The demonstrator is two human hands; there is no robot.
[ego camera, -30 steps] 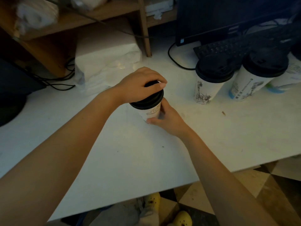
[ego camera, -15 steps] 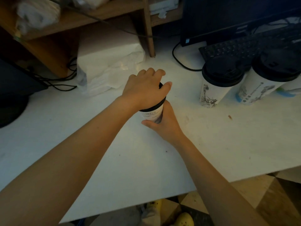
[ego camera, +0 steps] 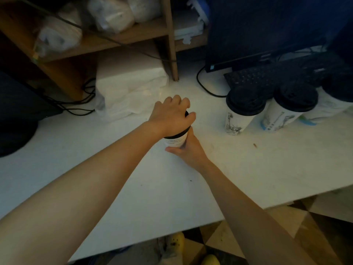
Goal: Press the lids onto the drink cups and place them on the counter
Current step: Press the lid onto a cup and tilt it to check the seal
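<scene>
A white paper cup (ego camera: 175, 141) with a black lid (ego camera: 183, 132) stands on the white counter (ego camera: 133, 188), near its middle. My left hand (ego camera: 172, 116) lies palm down over the lid and hides most of it, fingers curled over the far rim. From the near right side my right hand (ego camera: 188, 149) wraps around the cup's wall. Three more lidded cups stand at the right: one (ego camera: 241, 111) closest, a second (ego camera: 288, 109) behind it, and a third (ego camera: 332, 100) partly cut off by the others.
A stack of white bags or napkins (ego camera: 129, 90) lies behind the cup. A wooden shelf (ego camera: 107, 39) holds wrapped packs. A monitor (ego camera: 267, 27), keyboard (ego camera: 267, 77) and cables (ego camera: 206, 87) sit at the back right. The counter's front edge runs below my arms.
My left hand has shifted from gripping the lid's rim with its fingers to lying flat over the lid. The right hand has stayed on the cup. The camera has drifted slightly.
</scene>
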